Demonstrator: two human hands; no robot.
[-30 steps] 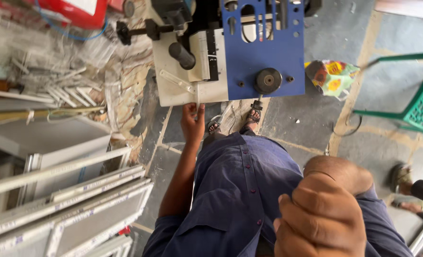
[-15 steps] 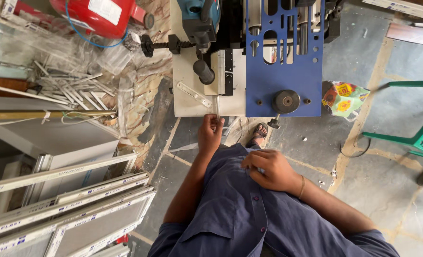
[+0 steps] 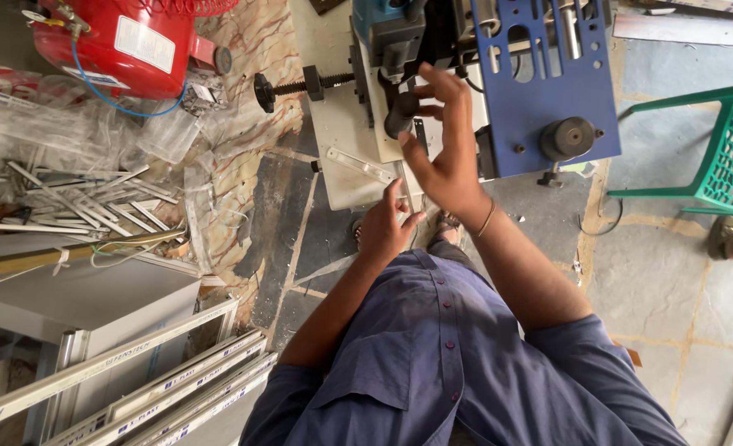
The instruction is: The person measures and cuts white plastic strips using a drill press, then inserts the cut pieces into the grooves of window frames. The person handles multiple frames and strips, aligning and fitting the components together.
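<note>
Nearest the camera, the person's blue buttoned shirt (image 3: 441, 363) is filling the lower frame, both forearms reaching away toward the machine. On the near left, white window-frame profiles (image 3: 135, 388) are lying stacked on the floor beside a grey sheet.

Left hand (image 3: 385, 229) is sitting at the near edge of the machine's white base plate (image 3: 342, 161), fingers loosely curled, thumb and forefinger close together; whether it is pinching anything small cannot be told. Right hand (image 3: 442, 149) is spread wide open, fingers splayed, holding nothing, hovering just beside the black round knob (image 3: 400, 114) on the machine's front, fingertips near it but contact is unclear.

The machine itself is standing on the stone floor: blue slotted plate (image 3: 548, 91) on the right with a black dial (image 3: 568, 137), a black threaded clamp screw (image 3: 300, 85) sticking out left. No workpiece is showing in the clamp area, so judging from this the work is looking early: setting or adjusting, nothing loaded, nothing cut.

Further left, loose metal strips (image 3: 86, 198) and clear plastic wrap are scattered. Far left, a red compressor tank (image 3: 127, 41) with a blue hose. Far right, a green plastic chair (image 3: 721, 149).
</note>
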